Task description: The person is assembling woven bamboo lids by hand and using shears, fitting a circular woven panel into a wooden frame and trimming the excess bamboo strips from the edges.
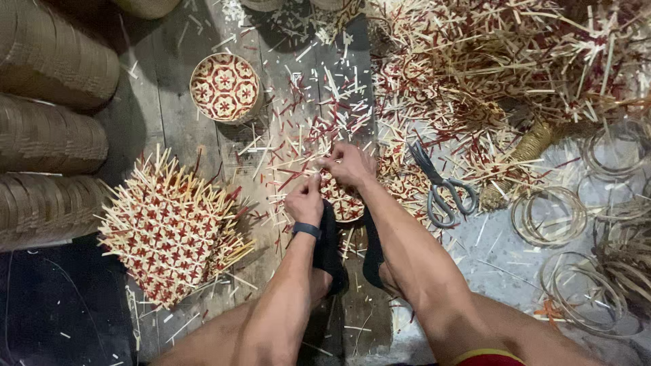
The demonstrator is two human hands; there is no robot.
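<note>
Head view, looking straight down at a plank floor [169, 115] strewn with cut cane splinters. At frame centre, left hand [305, 200] with a dark wristband [306, 230], fingers pinched narrow on pale strips at the edge of a small woven disc [344, 198] in red and cream. Right hand [349, 165] just above and right of it, fingers likewise closed tight on strips of that same piece, the two hands nearly touching. Disc pinned under black sandals [330, 247], just below centre. Left of centre, lower down, a stack of woven mats [169, 230] with loose strip ends bristling all round, same red star pattern. Upper left of centre, a round finished basket [224, 87] sitting open side up, patterned base showing. Far left edge, three large ribbed baskets [51, 135] stacked on their sides. Right of the hands, grey-handled scissors [441, 190] lying flat, blades toward the top. Upper right, a big heap of unfinished woven pieces [502, 68]. Lower right, thin cane hoops [549, 217] scattered on a grey surface.
</note>
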